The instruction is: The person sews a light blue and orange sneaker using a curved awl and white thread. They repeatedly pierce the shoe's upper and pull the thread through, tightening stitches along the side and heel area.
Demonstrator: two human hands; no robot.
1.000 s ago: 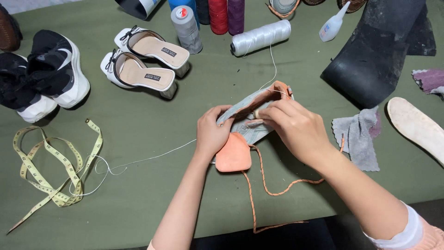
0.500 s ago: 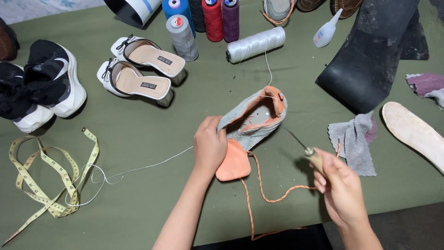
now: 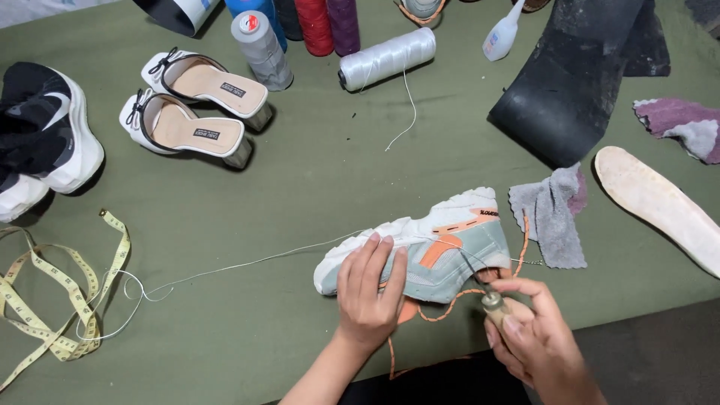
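A grey-green sneaker (image 3: 450, 244) with a white sole and orange trim lies on its side on the green table, sole away from me. My left hand (image 3: 369, 291) presses down on its toe end. My right hand (image 3: 534, 336) grips a wooden-handled awl (image 3: 493, 303) whose metal tip points into the shoe's side near the heel. A white thread (image 3: 247, 264) runs left from the shoe across the table. An orange lace (image 3: 450, 311) trails from under the shoe.
White heeled mules (image 3: 195, 105), black-and-white sneakers (image 3: 41, 139), a yellow tape measure (image 3: 60, 292), thread spools (image 3: 386, 58), a glue bottle (image 3: 501, 34), black rubber sheet (image 3: 577, 75), grey rag (image 3: 551, 214) and a pale insole (image 3: 660, 206) surround the work spot.
The sneaker has been turned from opening-up onto its side, sole showing. My right hand with the awl moved back in against the shoe's heel side; my left hand shifted onto the toe.
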